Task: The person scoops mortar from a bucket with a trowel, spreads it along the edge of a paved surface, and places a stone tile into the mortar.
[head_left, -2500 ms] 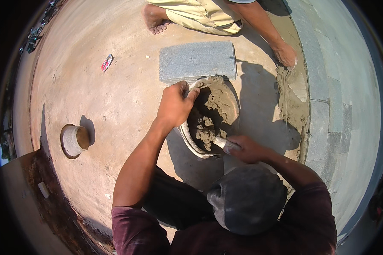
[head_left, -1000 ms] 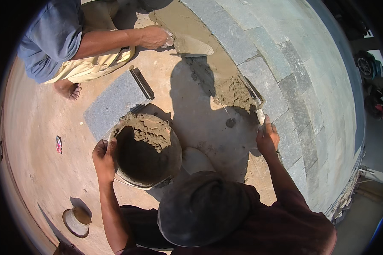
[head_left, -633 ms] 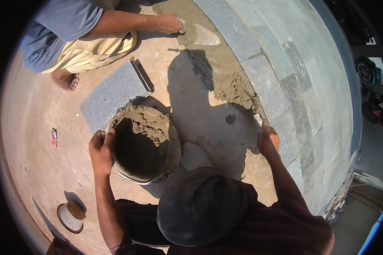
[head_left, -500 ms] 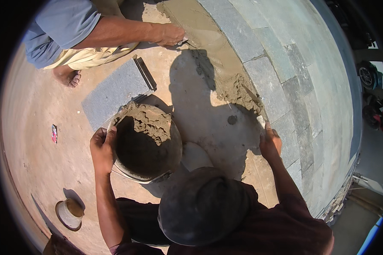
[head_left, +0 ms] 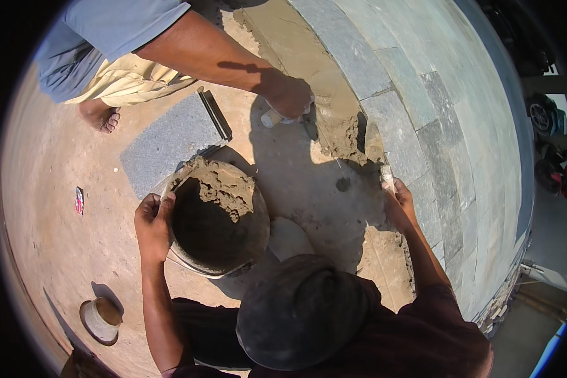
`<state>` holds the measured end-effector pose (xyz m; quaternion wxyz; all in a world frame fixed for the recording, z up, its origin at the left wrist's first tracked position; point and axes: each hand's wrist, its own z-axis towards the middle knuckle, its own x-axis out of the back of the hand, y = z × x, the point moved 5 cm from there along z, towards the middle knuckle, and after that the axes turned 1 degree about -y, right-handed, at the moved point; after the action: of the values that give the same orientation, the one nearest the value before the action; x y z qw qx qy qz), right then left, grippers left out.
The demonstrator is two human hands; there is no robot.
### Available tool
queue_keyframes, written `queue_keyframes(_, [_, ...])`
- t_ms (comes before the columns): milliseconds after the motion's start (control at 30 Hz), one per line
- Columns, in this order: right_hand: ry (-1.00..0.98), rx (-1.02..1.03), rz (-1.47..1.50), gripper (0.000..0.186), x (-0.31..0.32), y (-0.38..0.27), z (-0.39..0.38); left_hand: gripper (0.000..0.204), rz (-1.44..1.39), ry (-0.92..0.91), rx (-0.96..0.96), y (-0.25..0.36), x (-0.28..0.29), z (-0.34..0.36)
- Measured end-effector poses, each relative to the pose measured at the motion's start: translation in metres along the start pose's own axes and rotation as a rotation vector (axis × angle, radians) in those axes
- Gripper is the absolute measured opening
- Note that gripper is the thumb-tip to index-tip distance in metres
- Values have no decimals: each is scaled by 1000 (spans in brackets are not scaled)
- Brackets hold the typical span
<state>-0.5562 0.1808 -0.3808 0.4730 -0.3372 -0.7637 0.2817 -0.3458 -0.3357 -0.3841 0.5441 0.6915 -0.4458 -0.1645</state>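
- Holding a trowel (head_left: 387, 172) by its pale handle: right hand (head_left: 400, 200), fingers closed round it. Blade just ahead of the hand, at the near end of the mortar heap (head_left: 346, 137); its outline is hard to part from the mortar.
- Change: 2.5 s ago this trowel was inside the bucket; now it is out to the right, at the heap.
- Bucket (head_left: 262, 217): well to the left of the right hand, directly beside the left hand (head_left: 154, 220), which pinches the rim, thumb on top. Grip matches the previous frame.
- Wet mortar (head_left: 225, 189) in bucket: clinging to the far wall, ahead and right of the left hand.
- Co-worker's hand (head_left: 291, 97): ahead and left of the right hand, closed on a second trowel (head_left: 271, 118). Change: it has come nearer the heap since 0.5 s ago.
- Laid grey tiles (head_left: 394, 126): ahead and right of the right hand, bordering the heap.
- Stacked tiles (head_left: 169, 142): ahead of the left hand, just beyond the bucket.
- Pipe stub (head_left: 102, 319): behind and left of the left hand.
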Motion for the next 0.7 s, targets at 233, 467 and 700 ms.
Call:
queue_keyframes(233, [-88,128,-587,37,7,8,28,40,26,-22,29,-1,-3,1])
queue_keyframes(467, [-241,72,-838,32,8,-2,14,41,19,-47,21,-5,3,5])
queue_keyframes(700, [-214,-40,-532,35,11,6,-22,41,30,9,-39,-10,8,1])
